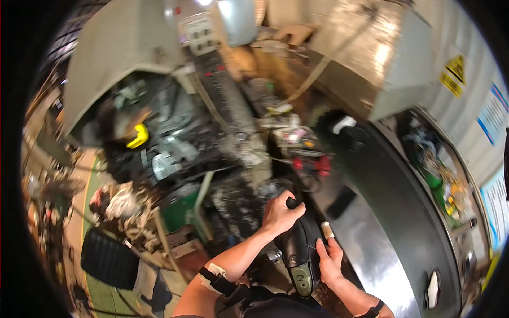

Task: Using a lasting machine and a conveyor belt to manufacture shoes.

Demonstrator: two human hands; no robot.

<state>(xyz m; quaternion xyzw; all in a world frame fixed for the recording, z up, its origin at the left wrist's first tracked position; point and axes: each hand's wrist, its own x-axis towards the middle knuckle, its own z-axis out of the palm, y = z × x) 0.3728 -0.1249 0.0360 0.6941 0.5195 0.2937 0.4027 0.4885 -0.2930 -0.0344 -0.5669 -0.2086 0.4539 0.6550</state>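
A black shoe (297, 241) on a last is held in front of my body. Its olive-green end (301, 280) points toward me. My left hand (283, 213) is wrapped round the far end, where a dark rounded tip shows between thumb and fingers. Along the shoe's right side is my right hand (331, 261), thumb and index finger raised near each other. Beige tape (327, 230) covers the index finger. From the thumb a thin pale line runs toward the shoe; whatever the fingers pinch is too small to make out.
At my right runs a dark conveyor belt (408, 196) carrying a white-and-dark shoe (433, 289). A black flat object (341, 202) lies on its metal edge. Ahead left, a hooded machine (127, 47) holds dark parts and a yellow piece (139, 136). A black chair (108, 258) stands left.
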